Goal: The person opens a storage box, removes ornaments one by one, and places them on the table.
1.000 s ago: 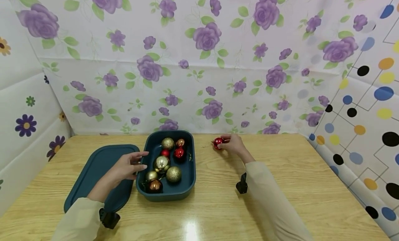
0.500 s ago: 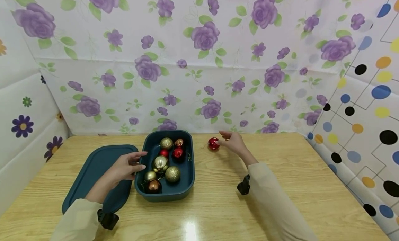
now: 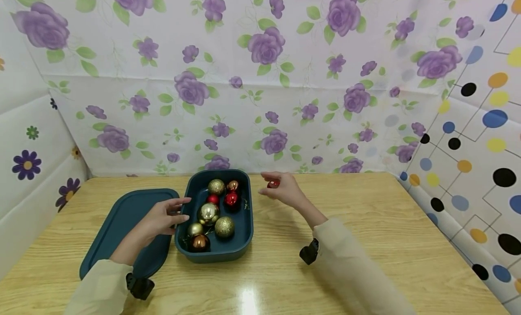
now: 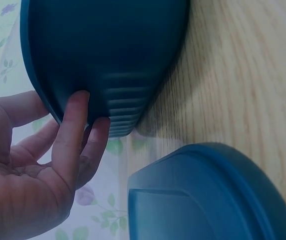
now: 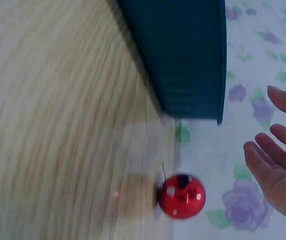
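A dark blue-green rectangular box holds several gold, copper and red Christmas balls, such as a glittery gold one. My left hand holds its left wall; thumb and a finger reach over the rim, other fingers lie against the outside, as the left wrist view shows. Just right of the box, a shiny red Christmas ball with white spots lies on the table near the back edge. My right hand hovers around it with spread fingers, partly hiding it in the head view. In the right wrist view, hand and ball stand apart.
A matching blue-green lid lies on the wooden table left of the box, under my left forearm. Behind the table hangs a floral sheet, with a dotted one on the right.
The red ball was between my right fingers, then lay loose and shifted left towards the box. My right hand has moved left after it, fingers spread. My left hand stays on the box.
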A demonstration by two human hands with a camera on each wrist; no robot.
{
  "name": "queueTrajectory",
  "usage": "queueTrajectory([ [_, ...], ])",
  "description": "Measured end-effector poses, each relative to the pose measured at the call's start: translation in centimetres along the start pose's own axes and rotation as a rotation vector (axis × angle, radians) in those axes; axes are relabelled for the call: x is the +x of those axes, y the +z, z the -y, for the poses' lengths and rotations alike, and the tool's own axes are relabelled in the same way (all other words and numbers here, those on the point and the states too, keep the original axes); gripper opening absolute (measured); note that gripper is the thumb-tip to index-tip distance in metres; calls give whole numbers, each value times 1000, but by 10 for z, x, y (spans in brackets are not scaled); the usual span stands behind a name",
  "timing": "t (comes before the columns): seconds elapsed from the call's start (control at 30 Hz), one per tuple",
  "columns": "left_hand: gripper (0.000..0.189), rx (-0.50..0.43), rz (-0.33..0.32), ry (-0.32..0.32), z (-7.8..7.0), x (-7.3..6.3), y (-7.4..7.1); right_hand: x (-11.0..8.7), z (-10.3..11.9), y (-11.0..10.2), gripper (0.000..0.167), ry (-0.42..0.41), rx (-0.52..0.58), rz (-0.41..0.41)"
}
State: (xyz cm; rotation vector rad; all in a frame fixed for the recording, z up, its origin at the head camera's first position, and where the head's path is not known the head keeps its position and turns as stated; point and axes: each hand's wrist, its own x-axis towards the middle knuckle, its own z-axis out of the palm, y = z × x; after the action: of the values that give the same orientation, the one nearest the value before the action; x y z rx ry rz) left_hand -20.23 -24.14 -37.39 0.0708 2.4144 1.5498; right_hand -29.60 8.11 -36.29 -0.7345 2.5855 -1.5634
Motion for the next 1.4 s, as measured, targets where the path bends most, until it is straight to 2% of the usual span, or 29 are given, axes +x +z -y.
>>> queueTrajectory([
  [0.13,61,-7,1,-3,1,1,-1,-4,11,15,51,-62,-16,86],
  [0.27,60,-11,3,-3,1,1,-1,-7,21,29,53,-90,-14,164],
  [0.47,61,-14,5,-6,1,1,-1,-9,31,51,52,-163,-135,257],
  [0.7,62,-13,6,-7,2,2,-1,-8,40,70,44,-177,-281,389],
  [0.83,62,-11,7,-4,2,1,-1,-8,46,79,41,-187,-434,402],
  [0.97,62,-9,8,-1,1,1,-1,-8,50,85,39,-174,-538,403],
  [1.1,62,-8,6,-4,0,1,-1,-8,53,89,39,-168,-580,418],
  [1.4,61,-4,-1,-6,-1,0,0,-7,54,92,37,-211,-617,430],
])
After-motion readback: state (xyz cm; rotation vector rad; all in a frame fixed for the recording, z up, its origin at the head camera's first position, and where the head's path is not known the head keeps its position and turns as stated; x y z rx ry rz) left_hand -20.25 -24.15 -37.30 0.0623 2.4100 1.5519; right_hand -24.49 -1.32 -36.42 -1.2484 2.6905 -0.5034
